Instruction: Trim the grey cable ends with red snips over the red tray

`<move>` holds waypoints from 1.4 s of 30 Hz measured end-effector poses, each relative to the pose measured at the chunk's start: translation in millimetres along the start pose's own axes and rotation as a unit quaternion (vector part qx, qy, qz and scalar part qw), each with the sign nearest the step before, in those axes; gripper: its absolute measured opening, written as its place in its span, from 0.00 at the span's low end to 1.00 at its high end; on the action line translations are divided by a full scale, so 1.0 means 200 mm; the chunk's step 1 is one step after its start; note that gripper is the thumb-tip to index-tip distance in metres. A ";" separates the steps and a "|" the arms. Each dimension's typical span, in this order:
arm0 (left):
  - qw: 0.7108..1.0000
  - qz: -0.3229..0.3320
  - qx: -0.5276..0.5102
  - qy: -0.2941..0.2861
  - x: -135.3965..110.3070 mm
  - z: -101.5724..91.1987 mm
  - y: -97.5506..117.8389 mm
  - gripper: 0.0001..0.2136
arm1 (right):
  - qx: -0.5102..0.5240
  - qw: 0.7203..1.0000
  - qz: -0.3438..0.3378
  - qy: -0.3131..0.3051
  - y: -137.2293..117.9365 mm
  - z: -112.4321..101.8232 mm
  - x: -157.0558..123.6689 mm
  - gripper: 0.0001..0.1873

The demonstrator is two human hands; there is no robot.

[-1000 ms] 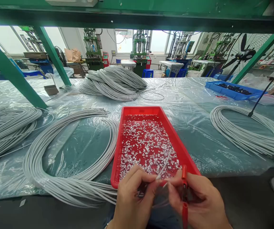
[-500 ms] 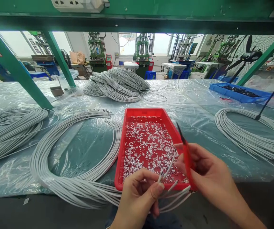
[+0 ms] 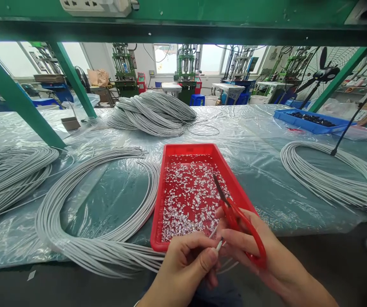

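Between thumb and forefinger, my left hand (image 3: pixel 191 266) pinches a white cable (image 3: pixel 219 246) close to its end, at the near edge of a red tray (image 3: pixel 158 200). My right hand (image 3: pixel 256 245) carries red-handled scissors (image 3: pixel 234 215), their dark blades pointing up and away over the tray. The fingertips of that hand meet the cable's end; whether they grip it is hard to see. Small silvery scraps (image 3: pixel 183 200) cover much of the tray floor. From the left, a bundle of white cables (image 3: pixel 96 251) runs behind my left hand.
Another cable coil (image 3: pixel 324 179) lies at right, one (image 3: pixel 17 175) at far left, and a large heap (image 3: pixel 154 113) at the back. A blue bin (image 3: pixel 311 121) holds black parts. A green frame post (image 3: pixel 26 100) slants down to the plastic-covered table at left.
My right hand has moved left and down to the cable end beside my left hand. The scissors have turned from nearly upright to tilted left. The view has shifted slightly.
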State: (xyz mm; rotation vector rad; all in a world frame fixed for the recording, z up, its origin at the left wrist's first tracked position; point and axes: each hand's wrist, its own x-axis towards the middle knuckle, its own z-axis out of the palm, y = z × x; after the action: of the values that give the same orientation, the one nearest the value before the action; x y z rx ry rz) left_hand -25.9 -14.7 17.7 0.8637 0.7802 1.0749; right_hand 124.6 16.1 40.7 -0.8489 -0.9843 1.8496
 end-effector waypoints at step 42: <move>0.801 0.427 0.390 0.154 0.03 -0.01 -0.13 0.11 | -0.302 0.922 -0.136 0.200 0.04 0.09 -0.07 0.10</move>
State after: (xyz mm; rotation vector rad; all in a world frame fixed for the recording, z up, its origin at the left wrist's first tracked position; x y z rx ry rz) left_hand -15.8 -15.1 -7.1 1.8957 1.1814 1.7523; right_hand 112.8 -4.4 43.3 -1.3136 -1.3409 1.0719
